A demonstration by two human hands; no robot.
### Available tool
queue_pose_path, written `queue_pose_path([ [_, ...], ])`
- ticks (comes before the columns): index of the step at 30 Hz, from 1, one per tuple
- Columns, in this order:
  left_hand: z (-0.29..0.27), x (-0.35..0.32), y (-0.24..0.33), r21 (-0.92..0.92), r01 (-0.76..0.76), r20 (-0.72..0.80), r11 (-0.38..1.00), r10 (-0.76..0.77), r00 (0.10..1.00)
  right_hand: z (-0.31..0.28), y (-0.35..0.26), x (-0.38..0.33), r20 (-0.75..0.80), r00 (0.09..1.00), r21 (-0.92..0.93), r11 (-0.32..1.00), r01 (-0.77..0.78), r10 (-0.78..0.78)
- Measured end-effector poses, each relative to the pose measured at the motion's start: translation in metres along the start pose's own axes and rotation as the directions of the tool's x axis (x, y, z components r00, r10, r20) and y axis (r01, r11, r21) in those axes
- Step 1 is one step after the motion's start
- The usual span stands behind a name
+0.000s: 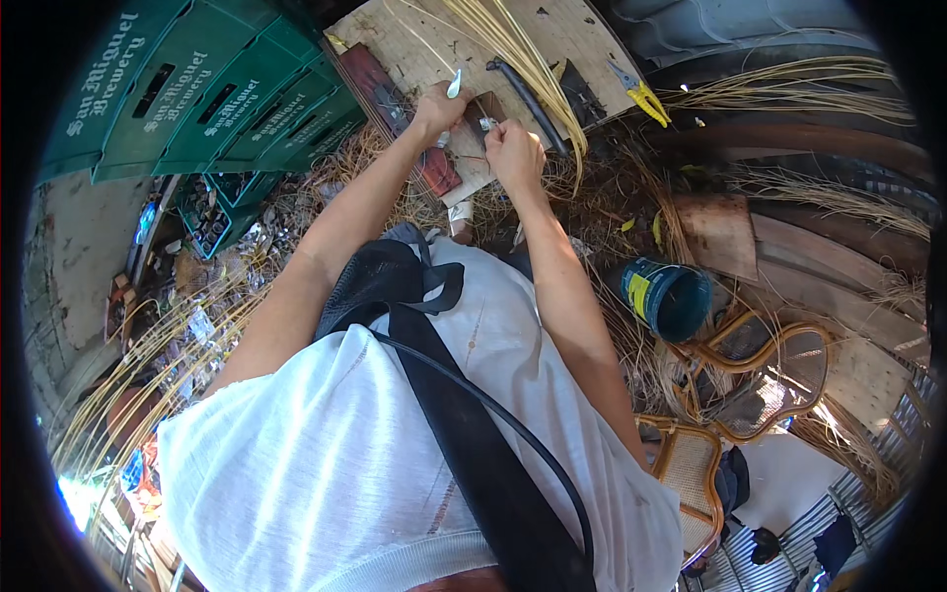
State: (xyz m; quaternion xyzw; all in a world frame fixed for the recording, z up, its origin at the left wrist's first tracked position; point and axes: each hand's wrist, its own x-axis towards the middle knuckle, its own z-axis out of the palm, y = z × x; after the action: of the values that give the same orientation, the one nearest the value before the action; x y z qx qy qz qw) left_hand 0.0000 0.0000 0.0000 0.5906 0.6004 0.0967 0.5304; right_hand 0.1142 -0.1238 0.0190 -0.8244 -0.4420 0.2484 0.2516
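My left hand [441,111] is closed over the wooden board [400,35], with a small white glossy piece [455,85] sticking up from its fingers. A thin pale strip [422,39] runs up the board from near that piece. To its right my right hand [516,153] is closed in a pinch at the board's near edge. By its fingertips shows a small shiny bit [486,123], too small to name. A dark brown block [482,107] lies between the hands. Left of them rests a long reddish-brown piece of wood [373,81], partly hidden by my left hand.
Long cane strips [523,49] and a dark rod [528,104] lie on the board, near yellow-handled pliers [646,101]. Green crates [187,89] are stacked at left. A dark green bucket [681,301] and rattan-framed pieces [824,370] stand at right among scattered strips.
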Motion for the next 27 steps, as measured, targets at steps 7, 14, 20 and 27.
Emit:
queue_pose_path([
  [7,0.005,-0.042,-0.012,0.391,-0.418,0.059,0.82,0.431,0.9,-0.003,0.017,-0.022,0.055,0.998,-0.146,0.989,0.0,0.008],
  [14,0.026,-0.048,-0.019,0.672,-0.495,0.283,0.551,0.426,0.859,-0.003,0.021,-0.023,0.056,0.993,-0.15,0.982,0.114,-0.107],
  [20,0.039,-0.055,-0.032,0.784,-0.392,0.199,0.481,0.403,0.893,-0.007,0.013,-0.03,0.117,0.992,-0.065,0.997,-0.048,0.056],
  [27,0.037,-0.059,-0.008,0.793,-0.326,0.242,0.515,0.224,0.944,0.003,0.028,-0.034,-0.008,0.999,0.102,0.994,-0.045,0.046],
])
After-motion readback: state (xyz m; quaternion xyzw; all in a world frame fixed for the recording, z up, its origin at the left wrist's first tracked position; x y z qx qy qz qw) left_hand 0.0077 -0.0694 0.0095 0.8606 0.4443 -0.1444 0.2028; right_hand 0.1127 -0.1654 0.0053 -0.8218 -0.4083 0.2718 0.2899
